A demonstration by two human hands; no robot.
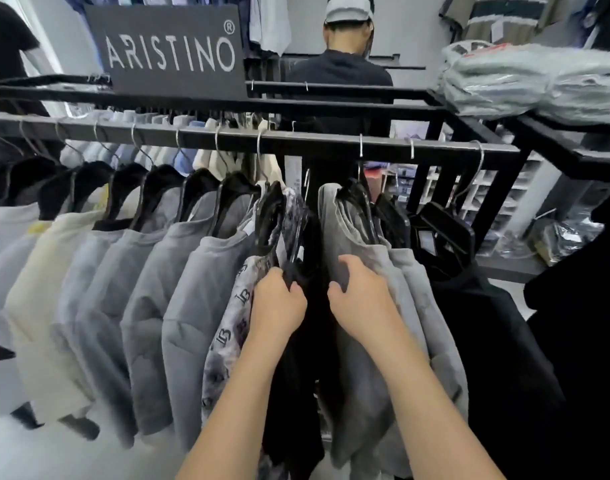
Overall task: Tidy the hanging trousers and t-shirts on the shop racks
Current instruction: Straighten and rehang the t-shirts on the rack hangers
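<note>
T-shirts (147,278) hung close in front of you, in a packed row on black hangers (232,190) under the rail (314,138). Nearest, your left hand (279,301) had its fingers curled around a black garment (303,362) near its shoulder, between a patterned shirt (227,327) and a grey shirt (341,230). Your right hand (362,296) was curled over the front edge of that grey shirt and pinched the fabric, so that a gap stood open between the two hands.

I judge these knit shirts to be light, soft and quite limp. The cloth gave no firm handle and could stretch or slip off the hanger if you pulled it. A better hold was the stiff hanger shoulder or the wire hook, which should slide easily along the metal rail.

Farther back, a sign (168,53) stood on the rack, a person (341,74) faced away, and a stack (539,81) of wrapped clothes lay at the right.
</note>
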